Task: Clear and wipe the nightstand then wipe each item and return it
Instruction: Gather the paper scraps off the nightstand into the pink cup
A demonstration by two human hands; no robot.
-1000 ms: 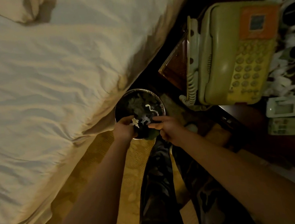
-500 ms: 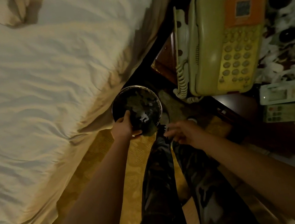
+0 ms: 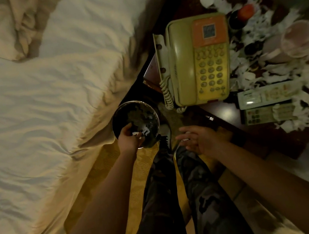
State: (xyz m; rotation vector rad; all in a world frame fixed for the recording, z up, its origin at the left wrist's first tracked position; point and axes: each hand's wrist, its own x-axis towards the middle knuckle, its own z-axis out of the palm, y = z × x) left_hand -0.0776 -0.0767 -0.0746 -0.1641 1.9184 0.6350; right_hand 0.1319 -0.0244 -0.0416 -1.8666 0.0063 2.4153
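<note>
Two hands are seen low between the bed and the nightstand. A bin stands on the floor beside the bed, and paper scraps lie in it. The left hand is held at the bin's near rim, and something pale seems to be pinched in its curled grip, though this cannot be told for sure in the dim light. The right hand, which was at the bin beside the left a second ago, has been drawn back toward the nightstand; its grip is spread and nothing is held in it. From this it is judged that a load of scraps has just been dropped and that more is about to be fetched.

Much is left to be cleared: shredded paper is strewn over the counter around a phone, two remotes, a cup and a small red-topped thing. Wiping is not yet begun, by this judgement.

No brand or label can be read; the phone's small screen and the key markings are too blurred.
</note>
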